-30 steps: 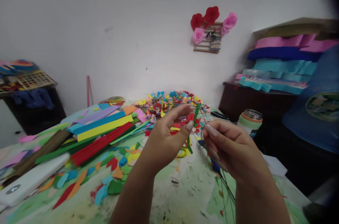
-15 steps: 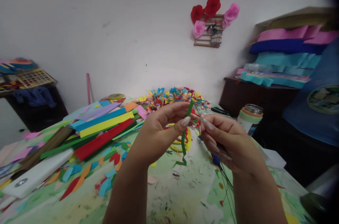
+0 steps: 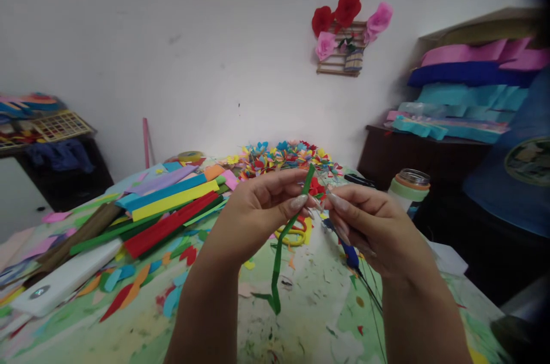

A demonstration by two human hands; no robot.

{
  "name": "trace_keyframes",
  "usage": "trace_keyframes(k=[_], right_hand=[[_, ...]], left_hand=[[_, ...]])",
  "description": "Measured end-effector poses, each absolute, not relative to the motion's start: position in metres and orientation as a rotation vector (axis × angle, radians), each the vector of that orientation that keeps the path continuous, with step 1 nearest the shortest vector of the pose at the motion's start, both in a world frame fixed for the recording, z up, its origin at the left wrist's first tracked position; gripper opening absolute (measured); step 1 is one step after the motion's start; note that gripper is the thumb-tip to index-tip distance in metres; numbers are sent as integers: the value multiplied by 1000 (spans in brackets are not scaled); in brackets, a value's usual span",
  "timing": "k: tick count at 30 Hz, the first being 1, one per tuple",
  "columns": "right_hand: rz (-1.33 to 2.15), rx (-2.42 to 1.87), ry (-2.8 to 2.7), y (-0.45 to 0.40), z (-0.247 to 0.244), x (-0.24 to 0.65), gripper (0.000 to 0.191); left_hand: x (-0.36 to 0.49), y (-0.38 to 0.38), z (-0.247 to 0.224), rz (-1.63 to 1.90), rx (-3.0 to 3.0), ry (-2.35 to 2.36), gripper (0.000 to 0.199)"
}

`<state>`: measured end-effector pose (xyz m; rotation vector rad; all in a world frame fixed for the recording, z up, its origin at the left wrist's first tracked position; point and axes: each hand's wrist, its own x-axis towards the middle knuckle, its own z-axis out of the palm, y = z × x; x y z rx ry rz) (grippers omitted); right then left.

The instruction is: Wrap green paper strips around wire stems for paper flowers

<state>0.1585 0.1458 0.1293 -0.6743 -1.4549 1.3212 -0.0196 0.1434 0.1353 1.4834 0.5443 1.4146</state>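
My left hand (image 3: 258, 218) pinches a narrow green paper strip (image 3: 278, 255) between thumb and fingers. The strip's top end stands up above the thumb, and its long tail hangs bent toward the table. Close beside it, my right hand (image 3: 373, 226) is closed in a pinch on a thin wire (image 3: 322, 179), which slants up toward the strip. The fingertips of both hands nearly meet. Red paper (image 3: 317, 187) shows in the gap between them; whether it is held or lies behind, I cannot tell. Yellow-handled scissors (image 3: 292, 236) lie below on the table.
Coloured paper rolls (image 3: 172, 203) and cut petals (image 3: 129, 298) cover the left of the table. Many small paper flowers (image 3: 283, 155) are heaped at the back. A blue tool with a cord (image 3: 351, 256) and a jar (image 3: 408, 187) are right. A person in blue (image 3: 507, 180) stands there.
The green strip's tail hangs lower and further left than before. My right hand stays pinched close to the left, with the wire turned slightly. The view has shifted a little.
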Motion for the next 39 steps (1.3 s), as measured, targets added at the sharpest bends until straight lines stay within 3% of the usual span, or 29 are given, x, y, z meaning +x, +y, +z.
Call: trace_keyframes(k=[20,30,39], right_hand=[[938,-806,-1598,150,123,157,18],[62,-933,-1756,145,122,150,16],[-317,-884,-1764,151,119,147,19]], left_hand=[[-20,144,135,1328,1377,424,37],[-20,152,133,1348,1310,406,35],[-18,153,131,1384,1400,618,40]])
